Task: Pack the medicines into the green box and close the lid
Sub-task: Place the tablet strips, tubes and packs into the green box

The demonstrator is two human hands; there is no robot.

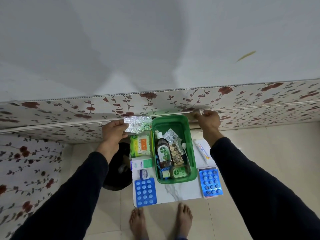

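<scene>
Left hand pinches a silver foil strip by its left end between thumb and curled fingers, holding it up just left of the green box's far corner. That box stands open on the small white bench, with a Dettol bottle, blister packs and small jars inside, while a cotton-bud pack, a white carton and two blue tablet sheets lie beside it. Right hand reaches past the box's far right corner, fingers curled on something pale I cannot identify.
</scene>
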